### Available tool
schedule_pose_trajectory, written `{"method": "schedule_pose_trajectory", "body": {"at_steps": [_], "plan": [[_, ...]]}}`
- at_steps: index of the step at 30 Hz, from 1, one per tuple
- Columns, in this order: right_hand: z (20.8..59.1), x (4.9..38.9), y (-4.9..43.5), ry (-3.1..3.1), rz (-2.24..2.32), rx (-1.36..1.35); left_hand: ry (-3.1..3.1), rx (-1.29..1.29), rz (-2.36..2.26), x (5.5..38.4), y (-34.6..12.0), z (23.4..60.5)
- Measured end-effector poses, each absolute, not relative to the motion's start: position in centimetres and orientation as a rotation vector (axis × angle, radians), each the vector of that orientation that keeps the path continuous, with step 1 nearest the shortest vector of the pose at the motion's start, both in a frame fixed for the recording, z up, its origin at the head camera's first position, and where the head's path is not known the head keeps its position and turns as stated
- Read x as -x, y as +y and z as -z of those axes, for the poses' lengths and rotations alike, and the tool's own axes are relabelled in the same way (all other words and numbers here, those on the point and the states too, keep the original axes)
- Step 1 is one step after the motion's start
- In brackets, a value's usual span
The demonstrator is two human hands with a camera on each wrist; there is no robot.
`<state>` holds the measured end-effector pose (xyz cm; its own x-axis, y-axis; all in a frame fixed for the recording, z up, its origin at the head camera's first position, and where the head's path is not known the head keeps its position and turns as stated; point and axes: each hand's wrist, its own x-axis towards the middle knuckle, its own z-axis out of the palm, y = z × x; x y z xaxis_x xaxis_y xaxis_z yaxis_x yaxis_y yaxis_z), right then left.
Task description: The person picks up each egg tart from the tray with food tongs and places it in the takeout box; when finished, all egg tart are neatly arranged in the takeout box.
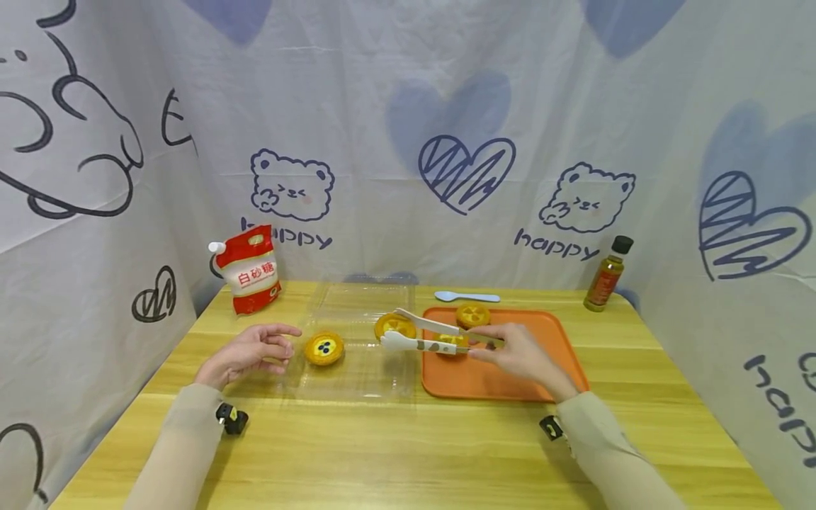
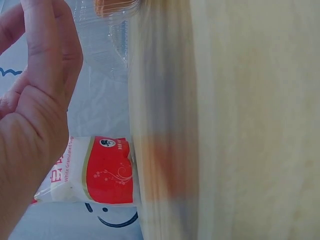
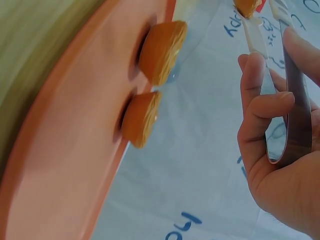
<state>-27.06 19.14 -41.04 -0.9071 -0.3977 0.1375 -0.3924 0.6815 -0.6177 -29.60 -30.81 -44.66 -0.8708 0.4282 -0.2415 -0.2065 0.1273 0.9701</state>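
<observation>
My right hand [image 1: 519, 352] grips a pair of metal tongs [image 1: 455, 331] with white tips. Between the tips is an egg tart [image 1: 394, 326], over the right part of a clear plastic box [image 1: 363, 386]; the right wrist view shows this tart [image 3: 247, 7] raised at the tongs' end. Inside the box, toward its left side, sits another tart [image 1: 324, 348] with dark berries on top. My left hand [image 1: 258, 348] is beside the box's left edge, fingers loosely bent and holding nothing. On the orange tray [image 1: 503, 386] lie two tarts, one at the back [image 1: 472, 315] and one partly behind the tongs [image 1: 451, 343].
A red and white sugar bag [image 1: 253, 273] stands at the back left of the wooden table [image 1: 408, 453]. Behind the tray lies a pale blue spoon [image 1: 467, 297]. An oil bottle [image 1: 605, 278] with a black cap stands at the back right. A printed curtain [image 1: 382, 127] surrounds the table.
</observation>
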Motion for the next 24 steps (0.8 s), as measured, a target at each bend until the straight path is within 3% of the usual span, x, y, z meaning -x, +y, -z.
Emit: {"method": "schedule_pose_trajectory", "body": {"at_steps": [24], "plan": [[41.3, 27.0, 13.8, 2.806, 0.985, 0.786, 1.952, -0.232, -1.788, 29.7, -30.8, 45.0]]}}
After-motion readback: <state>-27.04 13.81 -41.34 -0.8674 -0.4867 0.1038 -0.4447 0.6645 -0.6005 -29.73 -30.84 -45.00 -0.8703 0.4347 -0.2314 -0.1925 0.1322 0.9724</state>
